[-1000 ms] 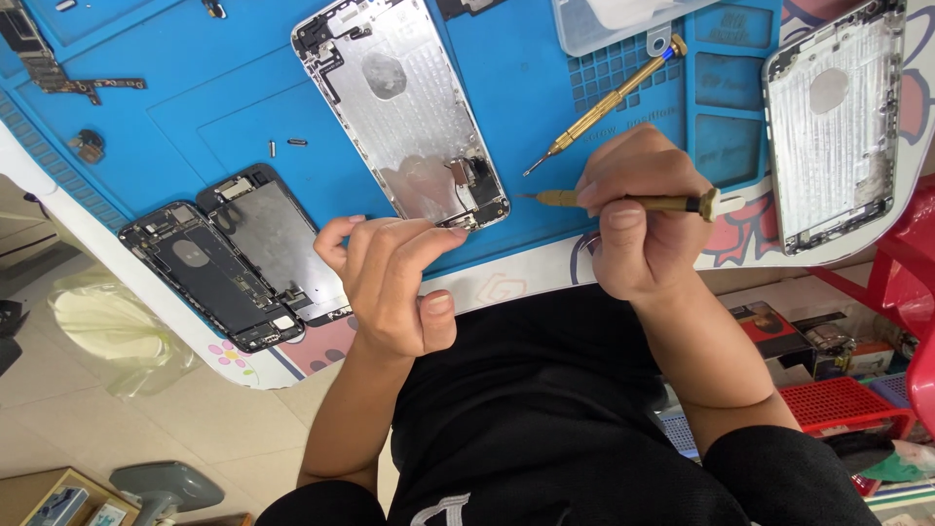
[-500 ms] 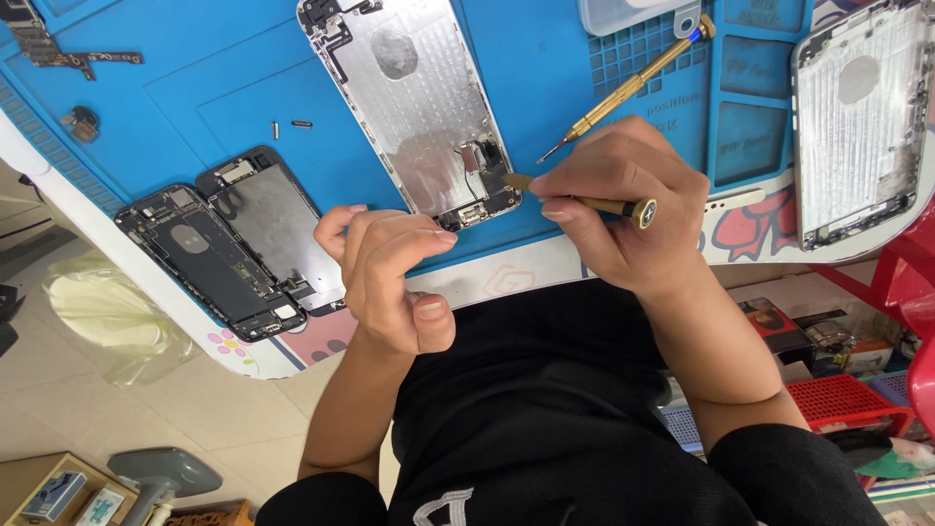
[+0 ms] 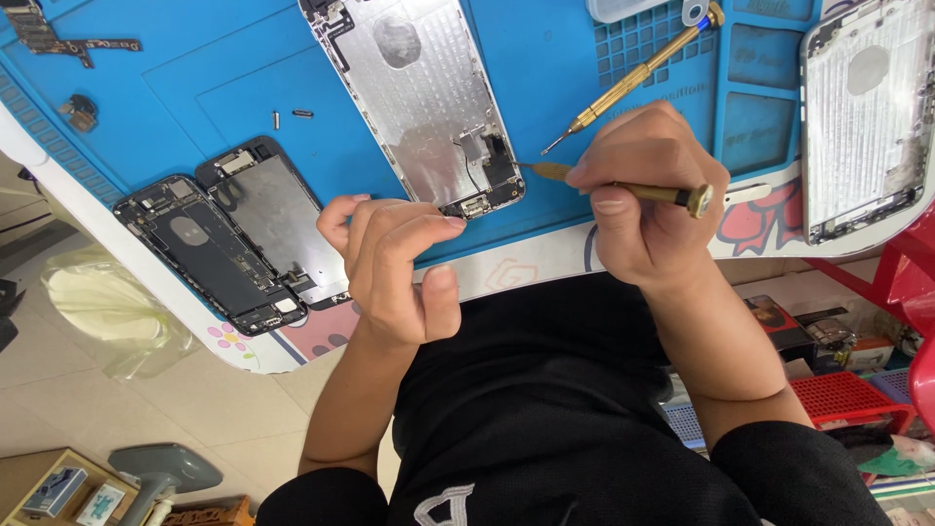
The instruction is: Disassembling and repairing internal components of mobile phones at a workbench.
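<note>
blue mat (image 3: 243, 78) edge near; right hand (image 3: 648, 195) clamped on screwdriver (image 3: 623, 188), left hand (image 3: 394, 268) loosely curled, empty.

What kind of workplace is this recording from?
Likely a phone repair bench: a blue repair mat, opened phone housings, and a brass screwdriver in the right hand.

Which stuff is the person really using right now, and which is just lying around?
In use:
- brass screwdriver, in the right hand, tip at the silver phone housing
- left hand, at that housing's near edge

Lying about:
- second brass screwdriver
- two dark opened phones
- another silver housing
- loose screws
</note>
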